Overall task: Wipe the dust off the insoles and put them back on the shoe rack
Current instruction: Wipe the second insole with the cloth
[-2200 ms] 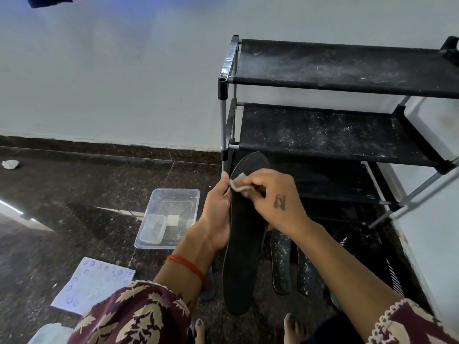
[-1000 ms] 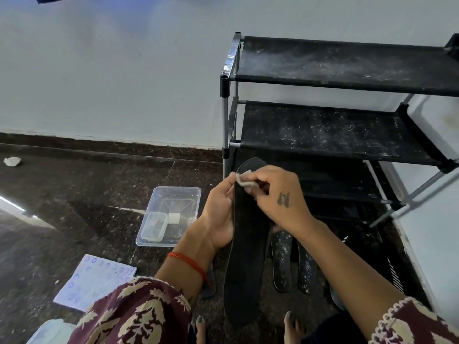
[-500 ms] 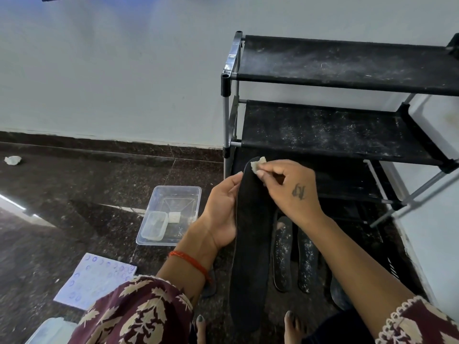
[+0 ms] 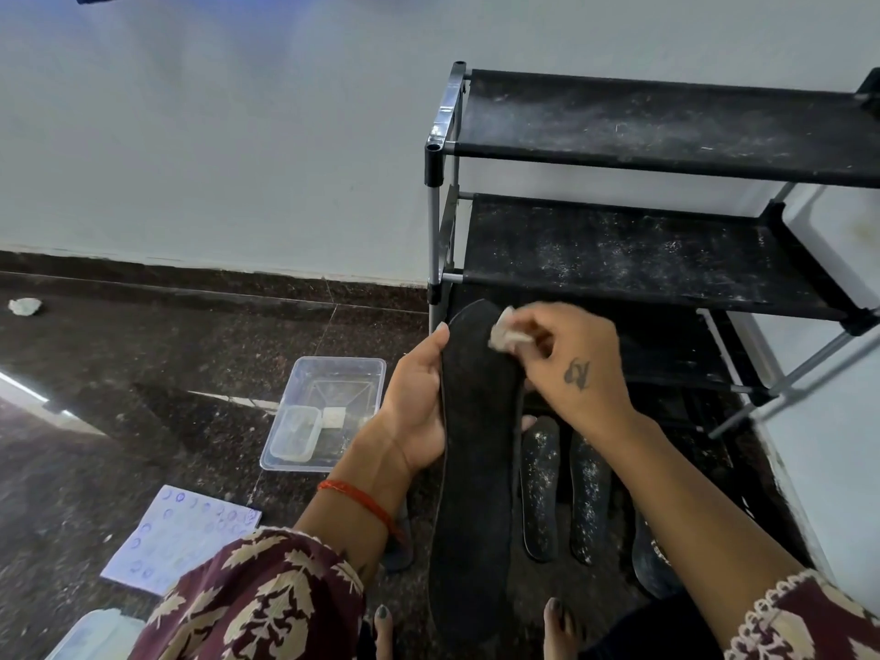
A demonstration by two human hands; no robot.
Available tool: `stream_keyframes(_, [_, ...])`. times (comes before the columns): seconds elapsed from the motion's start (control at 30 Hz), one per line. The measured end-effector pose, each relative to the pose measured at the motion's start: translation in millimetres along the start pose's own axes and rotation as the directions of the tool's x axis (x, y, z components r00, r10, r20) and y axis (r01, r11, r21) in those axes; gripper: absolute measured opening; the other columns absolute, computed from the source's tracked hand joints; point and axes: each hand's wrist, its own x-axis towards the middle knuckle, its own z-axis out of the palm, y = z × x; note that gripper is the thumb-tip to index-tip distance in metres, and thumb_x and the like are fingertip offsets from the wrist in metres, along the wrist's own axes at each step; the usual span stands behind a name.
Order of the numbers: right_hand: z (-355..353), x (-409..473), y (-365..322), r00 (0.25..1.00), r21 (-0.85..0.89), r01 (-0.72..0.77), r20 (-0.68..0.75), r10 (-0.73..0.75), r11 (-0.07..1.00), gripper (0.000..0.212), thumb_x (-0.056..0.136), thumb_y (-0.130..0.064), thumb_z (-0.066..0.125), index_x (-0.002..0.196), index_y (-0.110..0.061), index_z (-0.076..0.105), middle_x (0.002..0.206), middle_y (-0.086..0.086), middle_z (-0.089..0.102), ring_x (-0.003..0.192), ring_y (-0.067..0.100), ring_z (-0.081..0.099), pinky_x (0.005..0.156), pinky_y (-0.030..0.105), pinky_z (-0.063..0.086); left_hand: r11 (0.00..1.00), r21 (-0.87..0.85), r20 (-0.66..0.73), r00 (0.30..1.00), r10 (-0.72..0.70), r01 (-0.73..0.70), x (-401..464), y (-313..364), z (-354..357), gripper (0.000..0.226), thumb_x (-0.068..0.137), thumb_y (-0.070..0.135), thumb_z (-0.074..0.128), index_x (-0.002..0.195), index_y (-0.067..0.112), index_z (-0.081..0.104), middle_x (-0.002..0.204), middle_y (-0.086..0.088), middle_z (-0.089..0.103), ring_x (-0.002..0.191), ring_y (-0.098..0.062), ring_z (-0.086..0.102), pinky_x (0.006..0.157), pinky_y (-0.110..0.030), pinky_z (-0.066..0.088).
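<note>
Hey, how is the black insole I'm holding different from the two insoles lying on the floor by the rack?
The long black insole in the hands looks nearly dust-free; the two dark insoles on the floor are speckled with white dust. The held one is gripped by the left hand while the right hand presses a small pale wipe near its top; the floor pair lie untouched, side by side. The held one appears larger, being nearer the camera. All are dark and foot-shaped.

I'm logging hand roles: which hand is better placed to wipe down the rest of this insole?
Right hand: it pinches the wipe against the insole near its top; the left hand grips its edge.
</note>
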Motion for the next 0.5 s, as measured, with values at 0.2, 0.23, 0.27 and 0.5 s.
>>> stream_keyframes(0.2, [16.9,-0.7,-8.6,0.996,0.050,-0.086,-0.023,0.087,0.995,0.027,0.082,-0.008,0.067,0.107,-0.015,0.069,0.101,0.000,0.062,0.091,0.004,0.054,0.080,0.002,0.039,0.997,0.073,0.001,1.000,-0.004,0.003,2.8,-4.5,-3.4,0.045,0.095,0.036,0.037,0.112,0.008,0.068,0.107,-0.016,0.063,0.098,-0.028,0.062,0.099,-0.042,0.043])
stream_keyframes(0.23, [19.5,-1.8,-10.5,0.997,0.063,-0.079,0.000,0.079,0.995,0.026,0.082,-0.007,0.066,0.107,-0.015,0.069,0.101,0.000,0.062,0.091,0.004,0.053,0.080,0.001,0.037,0.998,0.064,0.001,1.000,-0.010,0.010,1.6,-3.8,-2.5,0.047,0.095,0.039,0.036,0.117,0.008,0.064,0.106,-0.015,0.061,0.096,-0.027,0.061,0.098,-0.041,0.042])
stream_keyframes(0.27, [20.9,-2.8,-12.5,0.998,0.085,-0.062,0.029,0.060,0.994,0.025,0.082,-0.008,0.067,0.106,-0.014,0.070,0.100,0.000,0.063,0.090,0.004,0.054,0.080,0.001,0.038,0.998,0.055,0.001,1.000,-0.021,0.021,0.4,-3.2,-1.5,0.051,0.096,0.044,0.034,0.123,0.009,0.060,0.108,-0.016,0.061,0.097,-0.028,0.061,0.098,-0.042,0.042])
stream_keyframes(0.5, [5.0,-5.4,-14.9,0.945,0.198,0.026,0.314,-0.089,0.980,0.014,0.078,-0.005,0.071,0.086,-0.016,0.076,0.088,-0.006,0.068,0.078,0.002,0.062,0.071,0.009,0.048,1.000,0.024,-0.041,0.999,-0.011,0.012,0.2,-2.9,-1.0,0.065,0.099,0.052,0.021,0.117,0.004,0.062,0.104,-0.020,0.068,0.091,-0.028,0.069,0.080,-0.038,0.056])
